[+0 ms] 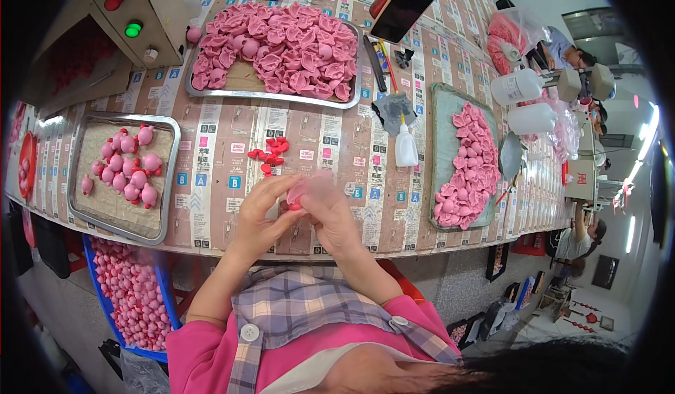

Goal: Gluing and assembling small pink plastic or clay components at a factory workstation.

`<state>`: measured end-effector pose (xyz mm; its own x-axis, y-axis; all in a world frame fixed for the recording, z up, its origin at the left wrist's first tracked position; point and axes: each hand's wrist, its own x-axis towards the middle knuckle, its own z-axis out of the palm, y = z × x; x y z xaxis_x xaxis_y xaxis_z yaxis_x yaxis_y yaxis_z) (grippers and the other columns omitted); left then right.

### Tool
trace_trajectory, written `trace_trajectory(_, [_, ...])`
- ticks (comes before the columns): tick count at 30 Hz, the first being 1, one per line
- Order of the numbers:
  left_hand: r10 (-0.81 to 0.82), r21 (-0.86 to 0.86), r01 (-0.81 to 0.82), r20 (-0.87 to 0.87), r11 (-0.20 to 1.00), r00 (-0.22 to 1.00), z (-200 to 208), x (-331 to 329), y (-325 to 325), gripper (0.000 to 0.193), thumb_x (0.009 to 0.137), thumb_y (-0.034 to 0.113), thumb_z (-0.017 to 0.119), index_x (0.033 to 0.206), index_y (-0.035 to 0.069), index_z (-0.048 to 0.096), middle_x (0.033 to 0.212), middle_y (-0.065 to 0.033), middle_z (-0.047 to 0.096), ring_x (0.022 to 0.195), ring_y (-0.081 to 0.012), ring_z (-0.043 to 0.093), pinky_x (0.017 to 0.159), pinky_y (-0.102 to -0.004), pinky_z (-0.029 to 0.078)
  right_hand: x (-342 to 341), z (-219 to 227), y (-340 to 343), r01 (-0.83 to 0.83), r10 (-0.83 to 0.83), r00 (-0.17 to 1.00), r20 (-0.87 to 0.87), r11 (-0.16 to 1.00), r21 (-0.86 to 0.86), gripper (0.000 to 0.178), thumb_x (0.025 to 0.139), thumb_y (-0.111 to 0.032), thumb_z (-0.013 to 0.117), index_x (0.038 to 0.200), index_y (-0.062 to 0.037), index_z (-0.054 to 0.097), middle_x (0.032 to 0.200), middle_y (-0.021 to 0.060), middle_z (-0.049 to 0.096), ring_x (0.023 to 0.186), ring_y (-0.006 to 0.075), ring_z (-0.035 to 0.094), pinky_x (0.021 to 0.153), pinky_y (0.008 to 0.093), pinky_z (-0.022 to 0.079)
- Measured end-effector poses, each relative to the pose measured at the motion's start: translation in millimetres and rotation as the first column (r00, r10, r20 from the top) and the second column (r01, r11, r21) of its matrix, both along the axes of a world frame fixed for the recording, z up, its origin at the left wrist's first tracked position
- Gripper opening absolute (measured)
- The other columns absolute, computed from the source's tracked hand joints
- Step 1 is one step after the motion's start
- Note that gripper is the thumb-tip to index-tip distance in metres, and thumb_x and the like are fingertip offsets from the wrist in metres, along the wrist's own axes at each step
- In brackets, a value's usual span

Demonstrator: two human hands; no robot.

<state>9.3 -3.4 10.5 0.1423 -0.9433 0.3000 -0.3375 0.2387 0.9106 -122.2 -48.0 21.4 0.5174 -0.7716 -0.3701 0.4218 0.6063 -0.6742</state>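
In front of my body, above the table's near edge, my two hands meet around one soft pink piece point(299, 189) with a red part point(294, 205) at its lower end. My left hand point(261, 211) pinches it between thumb and fingers. From the other side my right hand point(336, 220) closes on the same piece, its fingertips partly blurred. Just beyond my left fingers lie several small red pieces point(273, 152) in a loose group. A metal tray point(166, 183) to the left holds pink balls with red ends point(126, 163).
A larger metal tray point(267, 97) heaped with thin pink shells stands at the back. On the right, a greenish tray point(444, 113) carries more pink pieces. A white squeeze bottle point(406, 148), a phone point(402, 13) and a machine box point(158, 14) stand around. A blue crate point(169, 302) sits lower left.
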Motion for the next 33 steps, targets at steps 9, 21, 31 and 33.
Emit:
trace_trajectory(9, [-0.006,0.111,0.179,-0.835,0.978,0.551,-8.7,6.6,2.4,0.045,0.073,0.001,0.057,0.115,-0.002,0.042,0.106,-0.0070,0.049,0.097,-0.0133,0.049,0.084,-0.0246,0.038,-106.3,-12.5,-87.5,-0.283,-0.835,0.170,-0.524,0.468,-0.837,0.024,0.075,-0.016,0.058,0.092,0.0000,0.053,0.073,0.0079,0.055,0.066,0.0192,0.051,0.063,0.0304,0.041])
trace_trajectory(21, [-0.062,0.098,0.278,-0.856,0.956,0.513,-5.6,1.8,4.2,0.039,0.073,0.000,0.057,0.109,0.001,0.042,0.102,-0.0076,0.051,0.092,-0.0135,0.052,0.081,-0.0259,0.041,-108.6,-25.6,-112.4,-0.489,-0.520,-0.127,-0.845,0.774,-0.403,0.046,0.066,-0.038,0.064,0.084,0.0025,0.053,0.074,0.0200,0.057,0.069,0.0322,0.055,0.063,0.0388,0.041])
trace_trajectory(31, [-0.041,0.114,0.276,-0.864,0.954,0.501,-6.7,4.7,3.7,0.039,0.073,0.000,0.056,0.110,0.001,0.043,0.102,-0.0069,0.051,0.092,-0.0136,0.051,0.081,-0.0264,0.041,-86.1,7.9,-58.4,0.154,-0.490,0.728,-0.480,0.799,-0.582,0.035,0.071,-0.023,0.063,0.090,0.0007,0.045,0.072,0.0080,0.054,0.060,0.0141,0.052,0.050,0.0235,0.039])
trace_trajectory(33, [-0.051,0.109,0.284,-0.863,0.953,0.503,-7.9,4.9,3.5,0.039,0.073,0.000,0.056,0.110,0.001,0.043,0.102,-0.0067,0.051,0.093,-0.0135,0.051,0.081,-0.0265,0.041,-73.5,16.9,-49.4,0.237,-0.501,0.796,-0.339,0.774,-0.588,0.037,0.071,-0.023,0.063,0.093,0.0005,0.043,0.074,0.0082,0.053,0.059,0.0133,0.052,0.049,0.0224,0.039])
